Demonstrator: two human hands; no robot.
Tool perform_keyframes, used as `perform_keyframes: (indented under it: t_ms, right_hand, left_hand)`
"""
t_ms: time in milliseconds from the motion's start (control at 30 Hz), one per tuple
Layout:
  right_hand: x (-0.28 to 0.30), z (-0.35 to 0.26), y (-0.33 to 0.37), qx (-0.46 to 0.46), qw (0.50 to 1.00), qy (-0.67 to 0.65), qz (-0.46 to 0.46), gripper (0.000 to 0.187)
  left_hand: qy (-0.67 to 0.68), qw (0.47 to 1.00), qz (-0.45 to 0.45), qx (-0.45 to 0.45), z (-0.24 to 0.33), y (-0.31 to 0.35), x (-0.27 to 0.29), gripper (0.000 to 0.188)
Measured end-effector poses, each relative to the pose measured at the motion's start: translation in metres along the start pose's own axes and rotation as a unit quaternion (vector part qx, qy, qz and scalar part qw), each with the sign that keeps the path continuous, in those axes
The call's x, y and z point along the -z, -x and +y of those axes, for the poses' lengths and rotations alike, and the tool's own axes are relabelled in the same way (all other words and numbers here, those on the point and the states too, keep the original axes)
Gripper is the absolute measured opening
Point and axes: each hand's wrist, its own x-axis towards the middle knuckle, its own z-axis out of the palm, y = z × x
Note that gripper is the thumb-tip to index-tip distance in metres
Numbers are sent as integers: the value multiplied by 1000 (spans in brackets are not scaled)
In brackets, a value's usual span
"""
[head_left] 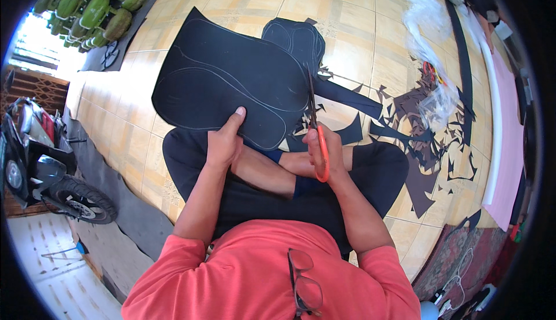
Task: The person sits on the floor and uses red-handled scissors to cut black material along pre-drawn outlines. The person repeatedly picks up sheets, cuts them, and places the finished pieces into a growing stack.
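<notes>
Both grips are closed: the left hand [225, 143] pinches the sheet [226, 59], upper centre of the frame; the right hand [324, 151] holds scissors [313, 105] by its right edge. Trimming seems in hand; next probably calls for turning the sheet.

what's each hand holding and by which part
The left hand holds a black sheet by its near edge, thumb on top; the right hand holds scissors by their orange handles.

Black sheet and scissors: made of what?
Black sheet: perhaps rubber or foam, matte; flat, no weave visible.
Scissor handle: probably plastic, smooth; uniform bright orange.
Scissor blades: likely metal; thin, tapering, dark; finish hard to tell.
</notes>
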Motion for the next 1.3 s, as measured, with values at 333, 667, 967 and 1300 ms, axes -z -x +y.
perform_keyframes:
  t_ms: [333,667,967,1300]
  right_hand:
    - [-7,-1,-3,72,996,-36,28,38]
    - [-22,19,-8,116,990,-70,49,51]
    - [-12,2,-6,87,996,-10,33,55]
    - [-13,17,-5,79,996,-32,22,53]
  left_hand:
    - [-7,1000,13,-5,-6,8,-3,49]
    - [46,999,6,5,-3,5,-6,49]
    - [30,1000,-3,2,-6,8,-9,50]
    - [2,1000,2,0,-5,-1,2,50]
